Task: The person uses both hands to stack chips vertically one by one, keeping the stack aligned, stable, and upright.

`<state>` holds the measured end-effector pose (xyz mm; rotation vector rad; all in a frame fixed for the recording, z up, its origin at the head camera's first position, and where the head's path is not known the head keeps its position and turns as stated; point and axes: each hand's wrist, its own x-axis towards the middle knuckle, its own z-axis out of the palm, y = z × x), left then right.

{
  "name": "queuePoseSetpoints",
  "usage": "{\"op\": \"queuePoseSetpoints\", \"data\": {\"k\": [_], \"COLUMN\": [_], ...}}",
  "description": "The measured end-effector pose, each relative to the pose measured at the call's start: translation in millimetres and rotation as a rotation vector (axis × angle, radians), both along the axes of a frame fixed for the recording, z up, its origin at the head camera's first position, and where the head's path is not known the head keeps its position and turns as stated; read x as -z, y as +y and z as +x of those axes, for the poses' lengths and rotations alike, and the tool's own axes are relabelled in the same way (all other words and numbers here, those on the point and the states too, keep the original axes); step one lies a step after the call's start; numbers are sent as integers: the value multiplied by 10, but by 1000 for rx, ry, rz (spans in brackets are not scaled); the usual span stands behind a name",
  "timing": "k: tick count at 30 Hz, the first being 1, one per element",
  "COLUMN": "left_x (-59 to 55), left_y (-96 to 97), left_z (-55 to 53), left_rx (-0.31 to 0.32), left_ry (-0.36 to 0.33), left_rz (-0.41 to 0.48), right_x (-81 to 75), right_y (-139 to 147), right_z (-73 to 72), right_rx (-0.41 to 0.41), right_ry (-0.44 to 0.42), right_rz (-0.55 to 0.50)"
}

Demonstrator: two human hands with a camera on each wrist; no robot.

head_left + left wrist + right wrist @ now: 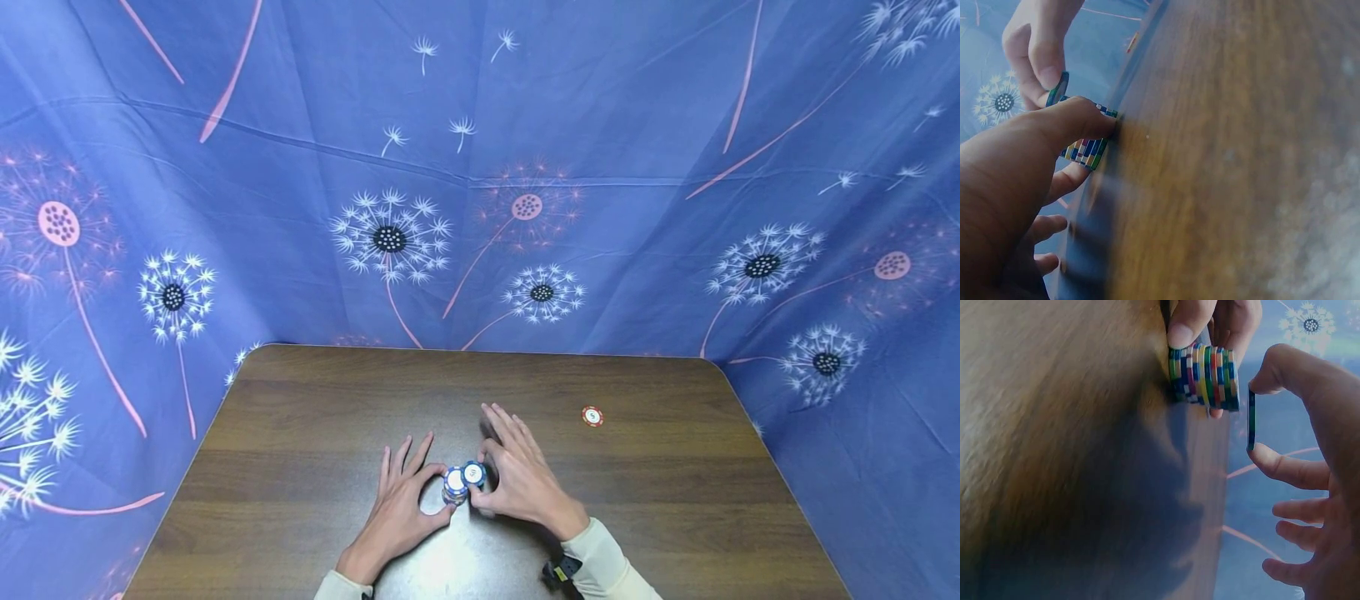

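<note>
A stack of several poker chips point(1204, 376) in mixed colours stands on the wooden table, with a blue-and-white chip on top in the head view. My left hand point(401, 508) holds the stack between thumb and index finger, its other fingers spread. Between the thumb and index finger of my right hand point(521, 475) is a single poker chip point(473, 473), blue-green rimmed with a white centre. In the right wrist view that chip is seen edge-on, a small gap above the top of the stack.
A red-and-white poker chip point(592, 416) lies flat on the table point(315, 417), off to the right and farther back. Blue cloth point(637, 208) with dandelion prints hangs behind and on both sides of the table.
</note>
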<state>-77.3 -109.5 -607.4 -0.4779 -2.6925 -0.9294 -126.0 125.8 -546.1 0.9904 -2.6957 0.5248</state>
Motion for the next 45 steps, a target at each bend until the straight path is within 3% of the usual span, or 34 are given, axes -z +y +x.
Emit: {"op": "queuePoseSetpoints", "data": {"k": [20,34,40,45], "left_x": [-9,-24,-25,-13], "left_y": [-8,-13,-16,-16], "left_z": [6,-4,-9,4], "left_rx": [6,10,7,1], "left_ry": [-41,-31,-5,7], "left_rz": [1,-3,-9,-11], "right_x": [15,0,-58,24], "right_y": [-173,-176,-28,222], "right_z": [20,45,37,33], "right_rx": [-46,-46,9,107], "right_ry": [29,31,9,-4], "right_rz": [30,13,-71,-108]}}
